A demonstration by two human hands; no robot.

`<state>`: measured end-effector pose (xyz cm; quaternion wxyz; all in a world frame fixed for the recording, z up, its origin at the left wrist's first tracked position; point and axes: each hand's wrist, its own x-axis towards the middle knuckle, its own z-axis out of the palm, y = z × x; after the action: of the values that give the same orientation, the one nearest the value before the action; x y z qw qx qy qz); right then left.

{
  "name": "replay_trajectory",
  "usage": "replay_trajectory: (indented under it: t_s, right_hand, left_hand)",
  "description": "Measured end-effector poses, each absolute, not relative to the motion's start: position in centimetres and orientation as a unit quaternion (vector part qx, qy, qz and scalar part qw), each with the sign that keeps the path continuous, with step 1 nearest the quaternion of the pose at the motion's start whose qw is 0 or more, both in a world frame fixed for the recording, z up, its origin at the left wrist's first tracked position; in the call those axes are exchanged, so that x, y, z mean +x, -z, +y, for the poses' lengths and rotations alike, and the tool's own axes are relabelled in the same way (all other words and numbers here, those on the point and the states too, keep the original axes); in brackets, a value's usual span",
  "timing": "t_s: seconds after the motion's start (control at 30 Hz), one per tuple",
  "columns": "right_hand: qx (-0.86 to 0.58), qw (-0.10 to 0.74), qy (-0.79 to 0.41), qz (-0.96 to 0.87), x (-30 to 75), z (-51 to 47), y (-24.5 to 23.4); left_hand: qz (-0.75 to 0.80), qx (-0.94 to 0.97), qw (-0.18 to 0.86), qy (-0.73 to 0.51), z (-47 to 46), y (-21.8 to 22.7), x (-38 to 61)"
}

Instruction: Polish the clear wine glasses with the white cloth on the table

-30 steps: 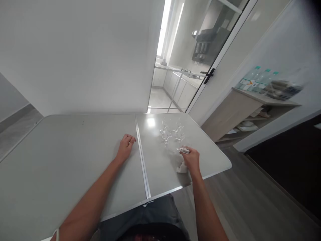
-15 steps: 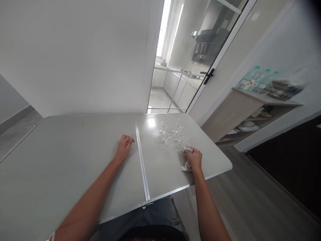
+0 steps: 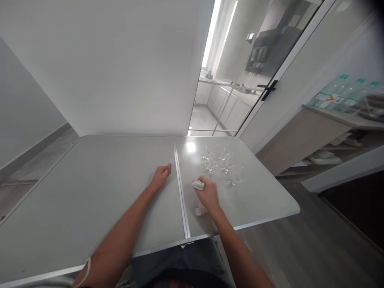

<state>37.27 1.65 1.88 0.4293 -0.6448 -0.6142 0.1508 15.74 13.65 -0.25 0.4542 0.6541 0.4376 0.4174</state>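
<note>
My right hand (image 3: 208, 194) is closed around a bunched white cloth (image 3: 198, 185). Part of the cloth hangs below the hand near the tabletop. Several small clear stemmed glasses (image 3: 225, 158) stand in a cluster beyond and to the right of that hand; their outlines are hard to separate. One glass (image 3: 232, 183) is nearer to me than the others. My left hand (image 3: 162, 176) rests on the table (image 3: 114, 192), left of the metal seam (image 3: 181, 188), with its fingers curled in and nothing visible in them.
A white wall (image 3: 135, 72) borders the table's far side. Beyond the right end are a glazed door with a black handle (image 3: 270, 90) and a wooden shelf unit (image 3: 312, 136) bearing plastic bottles (image 3: 334, 94). The table's front edge runs close to my lap.
My right hand has moved left with the white cloth, away from the nearest glass. My left hand has curled its fingers in more. The view has turned slightly left.
</note>
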Motion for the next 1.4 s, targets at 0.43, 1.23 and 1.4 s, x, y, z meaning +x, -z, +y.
replay_trajectory:
  t_s: [0.43, 1.23, 1.4]
  right_hand:
    - [-0.347, 0.525, -0.638, -0.445, 27.3, 13.8, 0.6]
    - [-0.380, 0.582, -0.395, -0.602, 30.2, 3.0, -9.2]
    - [-0.428, 0.651, -0.179, -0.601, 34.6, -6.4, -12.7]
  left_hand:
    - [0.449, 0.574, 0.494, -0.474, 14.2, 0.6, 15.7]
    - [0.527, 0.745, 0.188, -0.362, 0.6, -9.4, 14.6]
    - [0.499, 0.794, 0.158, -0.310, -5.1, -8.0, 13.5]
